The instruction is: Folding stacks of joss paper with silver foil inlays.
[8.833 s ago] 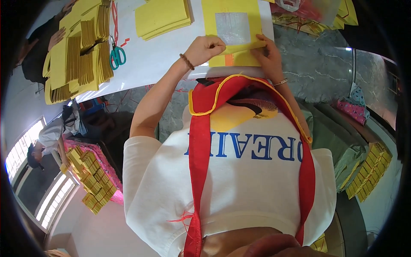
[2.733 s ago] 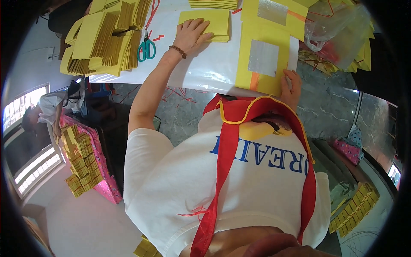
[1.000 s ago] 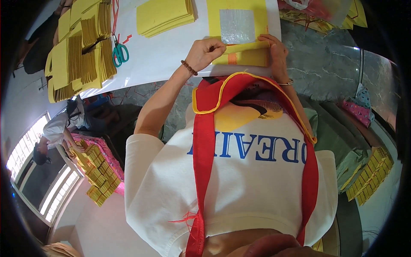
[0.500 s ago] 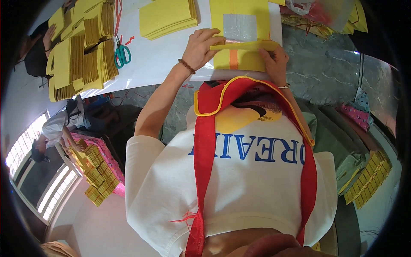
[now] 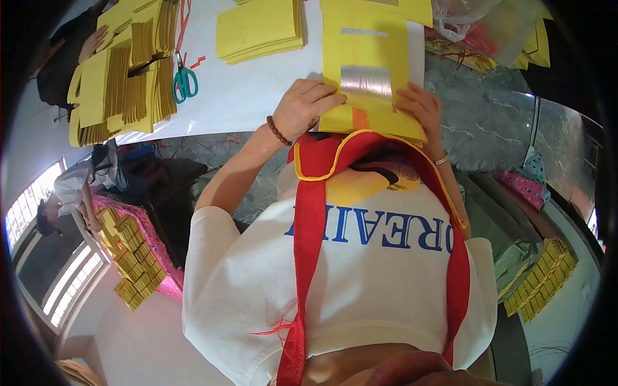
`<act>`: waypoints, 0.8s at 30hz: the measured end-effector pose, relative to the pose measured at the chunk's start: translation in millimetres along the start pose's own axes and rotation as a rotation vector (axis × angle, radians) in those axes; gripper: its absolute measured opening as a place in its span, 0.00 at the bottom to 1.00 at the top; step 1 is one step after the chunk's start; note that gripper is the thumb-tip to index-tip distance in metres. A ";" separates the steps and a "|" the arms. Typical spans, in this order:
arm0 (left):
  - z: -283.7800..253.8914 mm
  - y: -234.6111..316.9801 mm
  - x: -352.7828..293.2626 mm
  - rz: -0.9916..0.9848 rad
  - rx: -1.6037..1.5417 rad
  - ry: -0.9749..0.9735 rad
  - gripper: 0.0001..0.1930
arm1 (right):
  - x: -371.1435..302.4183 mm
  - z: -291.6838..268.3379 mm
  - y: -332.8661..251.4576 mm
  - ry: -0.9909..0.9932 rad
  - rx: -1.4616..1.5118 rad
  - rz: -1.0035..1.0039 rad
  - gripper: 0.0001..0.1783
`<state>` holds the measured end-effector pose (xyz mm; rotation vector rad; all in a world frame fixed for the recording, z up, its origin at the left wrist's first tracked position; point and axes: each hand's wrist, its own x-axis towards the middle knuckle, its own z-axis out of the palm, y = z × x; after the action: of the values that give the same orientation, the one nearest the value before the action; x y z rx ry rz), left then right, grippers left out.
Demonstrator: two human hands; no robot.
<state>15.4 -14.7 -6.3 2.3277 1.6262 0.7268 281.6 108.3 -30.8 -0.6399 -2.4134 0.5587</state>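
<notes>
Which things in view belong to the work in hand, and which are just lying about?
Apparently in the work:
- yellow sheet with silvery patch, between left hand and right hand
- white table beneath

Apparently lying about:
- teal-handled scissors
- red scraps
- clear plastic bag

The sheet is yellow, its patch silver, its strip orange, the pink cloth apparently speckled.
</notes>
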 end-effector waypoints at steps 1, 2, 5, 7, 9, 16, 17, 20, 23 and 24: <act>5.0 -2.1 -4.4 -0.045 -0.123 0.030 0.16 | -1.5 0.6 1.0 -0.087 0.118 0.022 0.22; 7.3 -2.7 -8.1 -0.047 -0.121 0.031 0.16 | -2.2 1.1 1.1 -0.173 0.236 0.045 0.20; 12.0 1.4 -11.3 -0.220 -0.359 0.017 0.11 | -1.9 3.9 -4.2 -0.258 0.281 0.260 0.18; 17.2 6.1 -7.5 -0.517 -0.359 -0.005 0.09 | 1.1 8.6 -0.2 -0.280 0.367 0.387 0.18; 24.0 2.8 -6.0 -0.615 -0.379 -0.007 0.11 | 5.9 13.8 -1.0 -0.301 0.455 0.509 0.17; 35.6 -12.4 8.9 -0.912 -0.576 0.054 0.14 | 22.7 37.0 -4.9 0.010 0.641 0.792 0.27; 38.2 -17.2 9.9 -0.913 -0.576 0.056 0.14 | 23.7 38.5 -6.0 0.084 0.614 0.779 0.30; 42.0 -24.2 9.9 -0.958 -0.693 0.044 0.14 | 30.5 34.4 -9.8 0.021 0.520 0.787 0.34; 41.7 -24.9 13.9 -1.006 -0.784 0.074 0.14 | 34.6 33.2 -6.7 -0.037 0.472 0.816 0.34; 43.8 -26.9 13.8 -1.008 -0.823 0.102 0.13 | 35.2 34.4 -5.9 -0.036 0.472 0.814 0.34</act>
<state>19.2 12.6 -51.8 0.7739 1.7586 0.9668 233.1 114.8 -38.7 -1.3845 -1.8560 1.4124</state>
